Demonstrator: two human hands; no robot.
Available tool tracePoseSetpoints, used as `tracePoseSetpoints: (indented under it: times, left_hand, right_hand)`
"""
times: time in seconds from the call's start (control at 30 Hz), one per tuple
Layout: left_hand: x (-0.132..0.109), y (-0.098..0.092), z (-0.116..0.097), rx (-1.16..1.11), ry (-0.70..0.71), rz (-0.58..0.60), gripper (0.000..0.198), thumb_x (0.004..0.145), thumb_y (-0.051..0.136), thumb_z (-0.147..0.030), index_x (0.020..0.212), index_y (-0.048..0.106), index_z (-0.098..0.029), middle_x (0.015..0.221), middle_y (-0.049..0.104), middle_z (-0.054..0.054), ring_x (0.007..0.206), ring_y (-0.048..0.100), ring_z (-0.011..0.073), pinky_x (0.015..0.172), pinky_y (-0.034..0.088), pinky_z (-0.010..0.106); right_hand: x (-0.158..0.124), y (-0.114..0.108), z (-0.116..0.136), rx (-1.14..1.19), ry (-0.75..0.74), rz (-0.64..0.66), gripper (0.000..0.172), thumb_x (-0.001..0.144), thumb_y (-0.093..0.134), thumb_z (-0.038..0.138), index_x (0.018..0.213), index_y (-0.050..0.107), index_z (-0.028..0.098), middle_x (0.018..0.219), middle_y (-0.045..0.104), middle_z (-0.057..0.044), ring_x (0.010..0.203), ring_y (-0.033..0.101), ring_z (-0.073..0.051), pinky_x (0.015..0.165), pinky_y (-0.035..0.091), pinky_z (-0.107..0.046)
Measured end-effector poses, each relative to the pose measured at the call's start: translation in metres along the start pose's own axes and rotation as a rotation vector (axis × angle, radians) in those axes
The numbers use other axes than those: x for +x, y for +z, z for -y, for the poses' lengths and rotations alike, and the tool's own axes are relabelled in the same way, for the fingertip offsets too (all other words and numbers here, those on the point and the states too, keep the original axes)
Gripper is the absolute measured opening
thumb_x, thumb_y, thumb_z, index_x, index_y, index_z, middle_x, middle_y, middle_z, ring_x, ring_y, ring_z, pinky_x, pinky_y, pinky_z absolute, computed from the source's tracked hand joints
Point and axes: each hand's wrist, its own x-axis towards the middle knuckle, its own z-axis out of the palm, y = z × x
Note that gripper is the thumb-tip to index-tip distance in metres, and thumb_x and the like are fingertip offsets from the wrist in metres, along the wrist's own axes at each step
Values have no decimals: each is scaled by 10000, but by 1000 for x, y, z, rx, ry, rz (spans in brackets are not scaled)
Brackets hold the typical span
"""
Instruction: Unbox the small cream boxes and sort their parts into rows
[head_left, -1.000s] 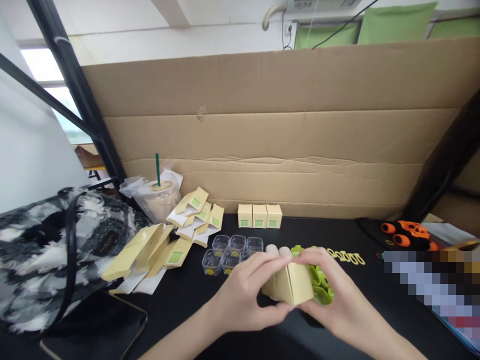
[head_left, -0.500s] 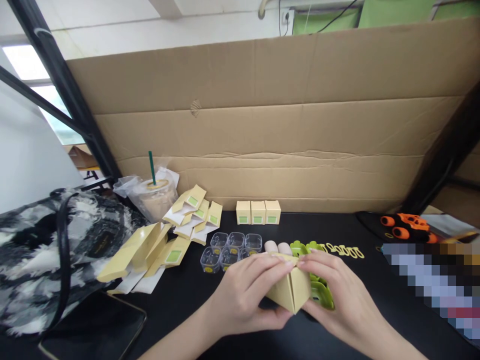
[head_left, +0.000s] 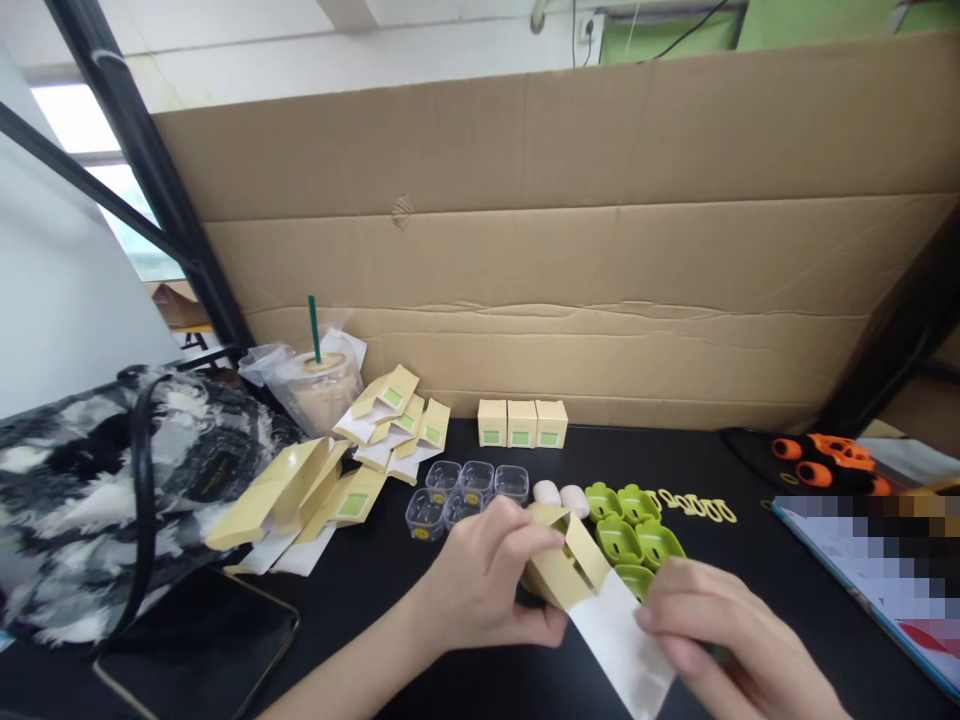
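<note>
While the left hand (head_left: 491,575) clasps an open cream carton (head_left: 553,578) between thumb and fingers, the right hand (head_left: 724,625) pinches its white flap (head_left: 616,640), the carton held above the desk (head_left: 465,685), well forward of the back edge. Just beyond it sit clear cups (head_left: 425,513), two pale cylinders (head_left: 574,501) and green cups (head_left: 621,540). Three small boxes (head_left: 523,424) line the desk's back edge, and opened cartons (head_left: 358,498) lie toward its left edge.

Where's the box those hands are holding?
In the head view, the box is right of centre, left of green cups; left hand on its body, right hand on its white flap.
</note>
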Motion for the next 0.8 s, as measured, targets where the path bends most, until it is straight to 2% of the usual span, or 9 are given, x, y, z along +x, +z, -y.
tracePoseSetpoints:
  times: [0.07,0.13,0.2,0.27,0.4,0.57,0.67,0.73,0.8]
  left_hand:
    - [1,0,1,22,90,0,185,804,560,-355,837,473,-195,815,586,57,734,582,161,598,566,280]
    - [3,-1,2,82,191,16,225,839,540,-349,706,447,-193,850,595,87,821,590,182,687,574,307]
    - [5,-2,2,144,270,26,232,841,521,-248,638,427,-185,878,603,106,915,582,205,785,564,341]
    - [7,-3,1,178,315,8,211,811,461,-118,614,420,-182,887,617,100,951,576,204,828,556,354]
    - [4,-3,-2,147,305,6,200,769,380,-46,717,501,-197,936,660,47,999,575,186,890,540,377]
    - [1,-4,0,-41,144,254,241,723,469,-51,801,587,-246,1082,670,51,1038,595,237,934,502,467]
    - [4,-7,5,-144,57,264,251,723,485,-21,718,590,-248,1069,681,43,1040,600,251,963,465,522]
    - [6,-10,9,-167,34,279,243,740,497,-21,700,581,-245,1079,678,40,1070,585,248,988,441,536]
    - [7,-12,14,-143,47,289,214,759,515,-38,712,565,-241,1101,666,42,1103,564,250,1001,426,544]
  right_hand:
    - [2,1,-1,-151,-67,64,160,940,399,150,1004,544,173,772,691,-43,639,644,-127,583,507,-239]
    - [1,3,-5,-312,-199,155,197,934,401,139,1008,583,162,875,725,-67,648,656,-139,596,506,-260]
    - [-2,6,-9,-427,-273,210,208,931,416,151,991,614,159,894,734,-62,611,648,-144,569,491,-274]
    - [-6,9,-13,-494,-250,195,178,912,468,148,990,628,153,843,731,-49,590,636,-137,555,472,-270]
    - [-8,13,-17,-560,-121,130,171,916,485,161,1004,630,144,711,681,-24,557,607,-121,516,434,-249]
    - [-6,12,-16,-566,-109,140,227,918,419,106,964,634,162,763,678,-42,566,600,-123,504,459,-239]
    - [-5,9,-17,-473,-64,81,152,887,478,119,938,612,167,953,678,-99,848,649,-204,694,543,-328]
    - [-5,9,-20,-353,-44,103,135,880,464,101,937,567,167,1186,606,-147,1170,524,-276,858,517,-421]
    - [-6,11,-22,-224,-10,127,145,873,449,74,952,506,182,1305,533,-146,1306,378,-289,929,476,-469]
